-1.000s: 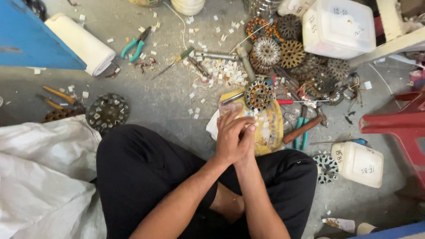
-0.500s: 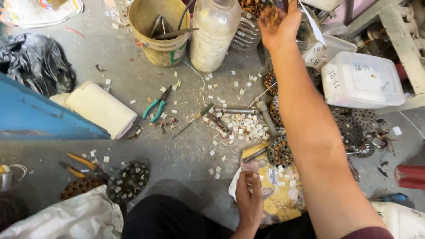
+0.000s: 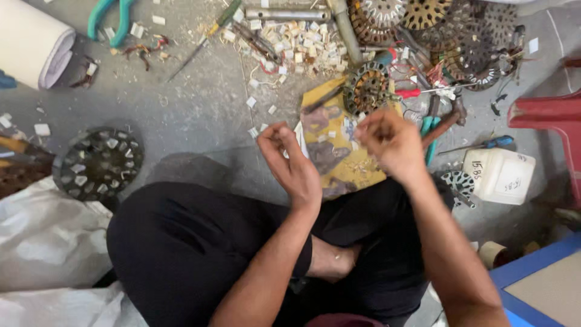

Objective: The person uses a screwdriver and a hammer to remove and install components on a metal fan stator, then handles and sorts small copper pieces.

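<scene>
A white plastic canister (image 3: 499,175) with a handwritten label stands on the floor at the person's right, beside a red stool (image 3: 548,115) that the frame edge cuts off. A yellow printed sheet (image 3: 339,142) lies before the crossed legs, its long axis pointing away from the person. The left hand (image 3: 292,163) and right hand (image 3: 390,140) hover over it, fingertips pressed together; anything pinched there is too small and blurred to make out. A round motor stator (image 3: 365,88) rests on the sheet's far corner.
</scene>
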